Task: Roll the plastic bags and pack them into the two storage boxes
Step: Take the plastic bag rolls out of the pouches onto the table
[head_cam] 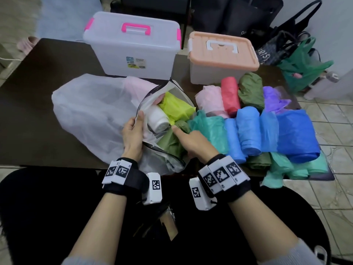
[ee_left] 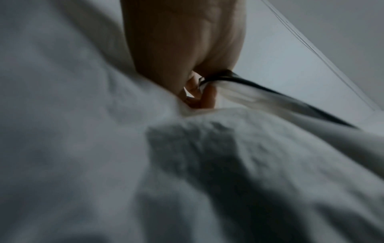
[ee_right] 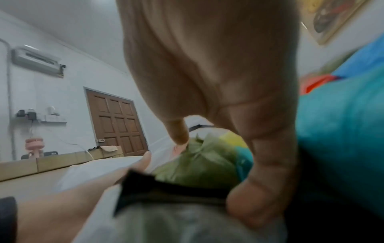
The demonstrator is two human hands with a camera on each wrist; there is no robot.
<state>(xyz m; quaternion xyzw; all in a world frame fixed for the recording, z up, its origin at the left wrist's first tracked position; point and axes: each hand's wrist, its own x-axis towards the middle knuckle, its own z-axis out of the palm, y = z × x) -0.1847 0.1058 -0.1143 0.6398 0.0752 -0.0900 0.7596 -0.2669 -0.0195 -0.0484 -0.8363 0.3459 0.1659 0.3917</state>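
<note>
Two storage boxes stand closed at the far side of the table: a clear box [head_cam: 133, 48] with pink handle and latches on the left, and a clear box with a peach lid [head_cam: 222, 52] on the right. In front of the peach one lie many rolled bags [head_cam: 248, 129], pink, red, olive, purple, teal and blue, touching each other. A big white bag [head_cam: 87, 111] lies open at the left, with yellow-green, white and olive bags [head_cam: 172, 108] inside its mouth.

We see our left hand [head_cam: 132, 133] pinching thin plastic, thumb on top; right hand [head_cam: 193, 142] reaches forward, forefinger extended, other fingers curled under.
</note>
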